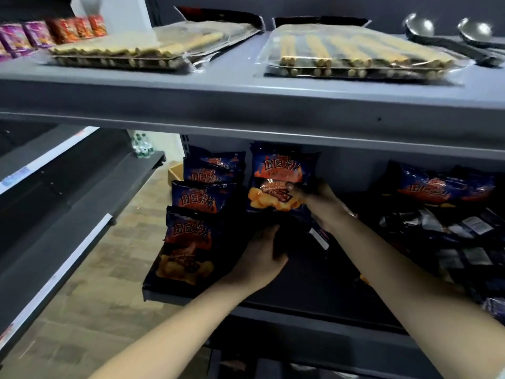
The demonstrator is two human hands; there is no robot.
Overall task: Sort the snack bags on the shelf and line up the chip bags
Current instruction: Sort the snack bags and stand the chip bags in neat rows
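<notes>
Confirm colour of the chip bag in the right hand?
Dark navy chip bag with orange-red flame band and yellow chips printed; head view.

Light falls from above onto the upper shelf (pixel 246 86), rendering its grey top bright and putting glare spots on the two ladles (pixel 448 36) and sheen on the clear wafer packs (pixel 355 50). The lower shelf (pixel 314 269) sits in deep shadow; the chip bags (pixel 281 179) and both hands (pixel 262 258) appear dim and soft. Wide-angle distortion bows the shelf edges, and detail smears toward the frame corners.
</notes>
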